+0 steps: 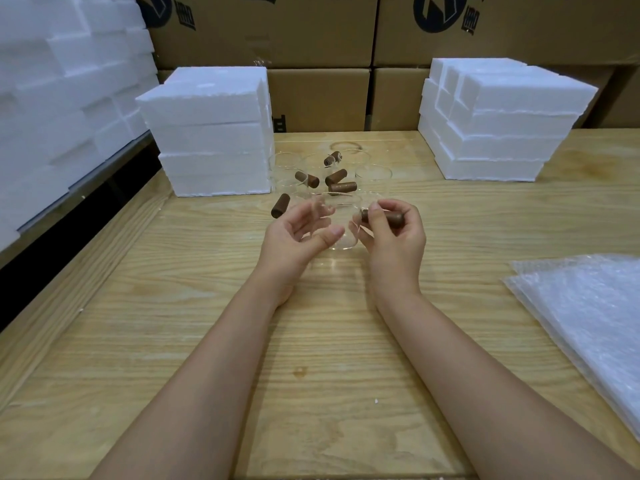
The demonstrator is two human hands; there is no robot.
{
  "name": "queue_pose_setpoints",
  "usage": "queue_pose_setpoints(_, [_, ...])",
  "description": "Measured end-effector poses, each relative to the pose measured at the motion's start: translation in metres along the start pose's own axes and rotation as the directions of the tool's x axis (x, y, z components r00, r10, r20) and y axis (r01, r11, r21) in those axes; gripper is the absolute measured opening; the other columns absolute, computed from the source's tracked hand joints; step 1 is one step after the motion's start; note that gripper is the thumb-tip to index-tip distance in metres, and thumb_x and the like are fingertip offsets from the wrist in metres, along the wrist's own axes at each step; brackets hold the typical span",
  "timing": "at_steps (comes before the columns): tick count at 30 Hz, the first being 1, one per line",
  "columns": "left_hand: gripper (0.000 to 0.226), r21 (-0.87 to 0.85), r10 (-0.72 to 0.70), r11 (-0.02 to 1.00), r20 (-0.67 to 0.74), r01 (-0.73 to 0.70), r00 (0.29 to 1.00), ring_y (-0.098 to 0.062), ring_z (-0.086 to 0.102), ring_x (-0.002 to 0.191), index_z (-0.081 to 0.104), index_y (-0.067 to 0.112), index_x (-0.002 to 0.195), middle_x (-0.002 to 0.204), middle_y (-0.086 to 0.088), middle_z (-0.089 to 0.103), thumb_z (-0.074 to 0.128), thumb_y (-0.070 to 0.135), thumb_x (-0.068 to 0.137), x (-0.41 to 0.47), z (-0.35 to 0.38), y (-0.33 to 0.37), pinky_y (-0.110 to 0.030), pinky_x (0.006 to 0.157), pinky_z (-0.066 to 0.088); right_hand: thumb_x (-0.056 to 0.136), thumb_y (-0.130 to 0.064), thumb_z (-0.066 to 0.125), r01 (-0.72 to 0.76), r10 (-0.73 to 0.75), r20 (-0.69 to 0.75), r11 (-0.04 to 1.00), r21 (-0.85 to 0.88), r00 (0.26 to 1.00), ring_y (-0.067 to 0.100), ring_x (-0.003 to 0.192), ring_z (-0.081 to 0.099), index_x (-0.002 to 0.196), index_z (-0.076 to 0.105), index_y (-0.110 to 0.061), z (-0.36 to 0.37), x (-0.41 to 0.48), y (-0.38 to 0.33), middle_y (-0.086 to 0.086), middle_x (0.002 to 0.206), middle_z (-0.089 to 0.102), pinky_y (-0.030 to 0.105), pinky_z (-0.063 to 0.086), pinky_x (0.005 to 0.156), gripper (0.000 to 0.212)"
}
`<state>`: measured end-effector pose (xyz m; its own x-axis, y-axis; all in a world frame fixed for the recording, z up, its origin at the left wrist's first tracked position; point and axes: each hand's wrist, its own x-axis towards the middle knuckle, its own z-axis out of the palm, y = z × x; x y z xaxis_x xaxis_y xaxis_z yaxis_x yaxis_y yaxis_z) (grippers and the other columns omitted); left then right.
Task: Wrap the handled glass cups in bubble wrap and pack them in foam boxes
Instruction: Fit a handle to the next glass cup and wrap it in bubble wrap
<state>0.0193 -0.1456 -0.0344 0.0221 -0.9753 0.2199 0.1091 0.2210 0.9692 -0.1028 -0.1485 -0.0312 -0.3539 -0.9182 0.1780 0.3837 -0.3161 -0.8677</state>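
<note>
A clear glass cup (341, 221) with a brown wooden handle (393, 218) is held above the wooden table (311, 358) between both hands. My right hand (394, 237) pinches the handle. My left hand (299, 233) cups the glass body on its left side, thumb across the front. Behind it stand several more clear cups (372, 173) with brown handles, clustered at the table's middle back. A stack of bubble wrap sheets (588, 317) lies at the right edge. White foam boxes are stacked at the back left (211, 133) and back right (495, 116).
Cardboard cartons (318, 98) form a wall behind the table. More white foam blocks (59, 98) are piled along the left beyond the table's edge. A dark gap runs along the table's left side.
</note>
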Motion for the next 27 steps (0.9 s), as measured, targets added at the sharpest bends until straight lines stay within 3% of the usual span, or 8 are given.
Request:
queue_pose_setpoints(5, [0.071,0.105,0.09,0.99,0.025,-0.092,0.996,-0.008,0.057,0.103,0.056,0.016,0.123,0.114,0.003,0.061,0.088,0.015,0.059,-0.001,0.002,-0.001,-0.023,0.084,0.048,0.094,-0.007,0.053,-0.133,0.137,-0.063,0.99,0.053,0.989,0.019,0.074,0.065,0.082,0.054,-0.013,0.001,0.008,0.004,0.009,0.078,0.059,0.031,0.059,0.071,0.013])
queue_pose_setpoints(9, [0.067,0.183,0.166,0.968,0.041,-0.171,0.985,-0.011,0.055,0.112,0.054,0.029,0.114,0.123,-0.003,0.059,0.083,0.014,0.056,-0.002,0.004,0.0,-0.024,0.087,0.047,0.096,-0.014,0.052,-0.18,0.184,-0.079,0.982,0.055,0.98,0.018,0.068,0.066,0.079,0.054,-0.012,-0.002,0.013,0.008,0.002,0.064,0.061,0.025,0.054,0.059,0.017])
queue_pose_setpoints(12, [0.07,0.228,0.197,0.953,0.04,-0.201,0.98,-0.013,0.054,0.12,0.052,0.033,0.112,0.125,-0.004,0.058,0.084,0.013,0.053,-0.001,0.005,-0.001,-0.03,0.096,0.048,0.097,-0.012,0.048,-0.229,0.233,-0.071,0.972,0.06,0.97,0.017,0.065,0.068,0.08,0.054,-0.011,-0.003,0.015,0.009,0.01,0.074,0.061,0.026,0.055,0.059,0.018])
queue_pose_setpoints(16, [0.074,0.273,0.217,0.936,0.056,-0.224,0.975,-0.008,0.053,0.119,0.052,0.036,0.108,0.118,0.01,0.057,0.087,0.0,0.053,0.0,0.006,-0.004,-0.029,0.096,0.047,0.095,-0.003,0.044,-0.28,0.293,-0.07,0.948,0.15,0.954,0.019,0.068,0.069,0.085,0.056,-0.011,-0.003,0.018,0.007,0.014,0.084,0.055,0.034,0.056,0.065,0.018])
queue_pose_setpoints(20, [0.073,0.261,0.215,0.938,0.07,-0.226,0.974,-0.007,0.052,0.119,0.05,0.033,0.107,0.117,0.011,0.056,0.083,-0.012,0.059,0.0,0.006,-0.006,-0.023,0.097,0.046,0.091,0.004,0.042,-0.278,0.294,-0.051,0.939,0.203,0.955,0.026,0.081,0.062,0.083,0.059,-0.01,-0.005,0.018,0.004,0.002,0.066,0.056,0.034,0.055,0.071,0.023])
queue_pose_setpoints(24, [0.072,0.253,0.227,0.938,0.072,-0.238,0.971,-0.004,0.054,0.116,0.046,0.03,0.104,0.114,0.011,0.056,0.078,-0.017,0.06,-0.002,0.006,-0.004,-0.026,0.1,0.046,0.088,0.007,0.04,-0.243,0.248,-0.003,0.953,0.183,0.969,0.011,0.059,0.058,0.08,0.058,-0.01,-0.004,0.016,-0.001,-0.002,0.056,0.058,0.026,0.048,0.06,0.026])
queue_pose_setpoints(27, [0.071,0.246,0.234,0.937,0.082,-0.247,0.969,-0.01,0.053,0.12,0.044,0.026,0.103,0.116,0.008,0.055,0.076,-0.021,0.061,-0.002,0.004,-0.004,-0.037,0.106,0.043,0.087,0.01,0.037,-0.22,0.214,0.052,0.956,0.192,0.975,0.006,0.056,0.063,0.079,0.055,-0.009,-0.003,0.014,-0.003,-0.003,0.053,0.057,0.019,0.049,0.054,0.027])
